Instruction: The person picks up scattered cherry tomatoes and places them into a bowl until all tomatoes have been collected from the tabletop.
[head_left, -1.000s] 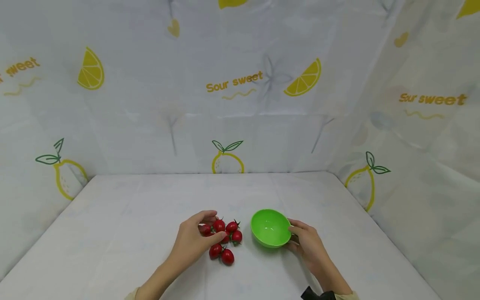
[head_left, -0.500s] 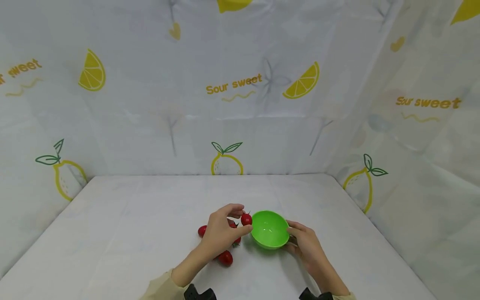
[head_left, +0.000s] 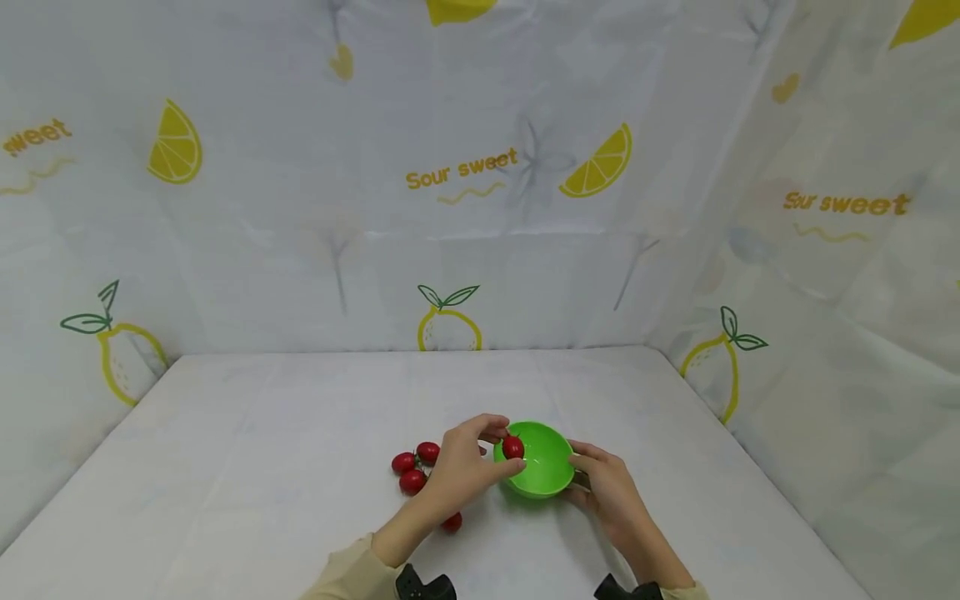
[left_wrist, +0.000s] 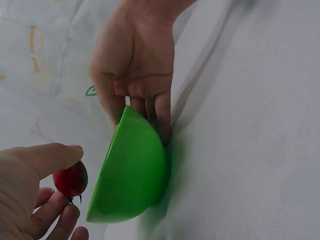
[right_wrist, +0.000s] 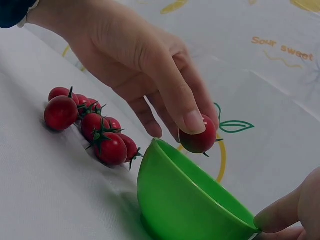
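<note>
My left hand (head_left: 467, 465) pinches a red cherry tomato (right_wrist: 199, 135) between thumb and fingers, over the near-left rim of a green bowl (head_left: 546, 467). In the left wrist view the tomato (left_wrist: 71, 179) shows its green stem, just outside the bowl's rim from that side. My right hand (head_left: 609, 492) grips the bowl at its right side, thumb at the rim and fingers below. In the right wrist view, several more cherry tomatoes (right_wrist: 111, 149) with green stems lie in a cluster on the white surface beside the bowl. My left forearm hides part of them in the head view.
A white cloth (head_left: 262, 467) covers the table. Behind and to the sides hang pale sheets printed with lemons and lettering (head_left: 461, 169). Black wrist devices (head_left: 424, 585) show at the bottom edge.
My left hand has picked a cherry tomato from the cluster and carried it right, to over the bowl. My right hand stays on the bowl, which has barely moved.
</note>
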